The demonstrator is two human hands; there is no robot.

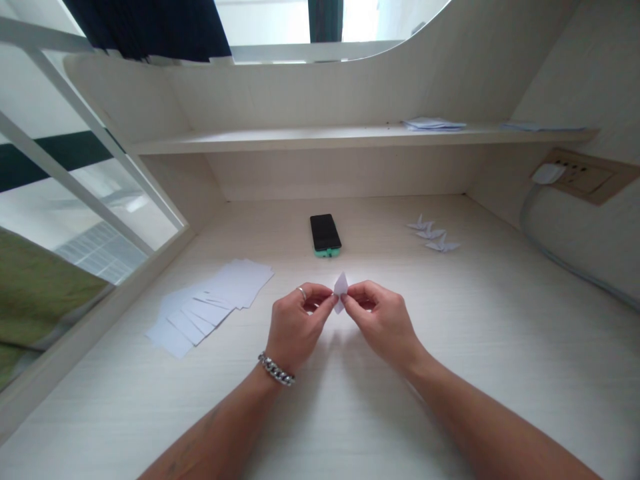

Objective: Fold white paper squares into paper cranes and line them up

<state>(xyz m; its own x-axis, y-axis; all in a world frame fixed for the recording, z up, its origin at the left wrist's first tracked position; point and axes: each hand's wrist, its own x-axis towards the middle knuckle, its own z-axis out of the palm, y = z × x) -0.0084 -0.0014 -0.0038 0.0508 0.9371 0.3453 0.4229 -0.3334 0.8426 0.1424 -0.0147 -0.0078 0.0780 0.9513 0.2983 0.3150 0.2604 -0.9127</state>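
Note:
A small folded piece of white paper (pixel 341 285), pointed at the top, is held up between my two hands above the desk. My left hand (pixel 300 321), with a ring on a finger and a chain bracelet at the wrist, pinches its left side between thumb and fingertips. On the opposite side my right hand (pixel 383 319) grips it the same way. The fingertips hide part of the paper's edges. Toward the back right of the desk stand 3 folded paper cranes (pixel 431 233) in a close row.
Loose white paper sheets (pixel 210 303) lie fanned out at the left. Beyond my hands lies a black phone (pixel 325 233) with a green edge. A shelf (pixel 300 138) spans the back, bearing stacked paper (pixel 434 124). At right, a cable (pixel 555 257) runs from a wall socket (pixel 593 175).

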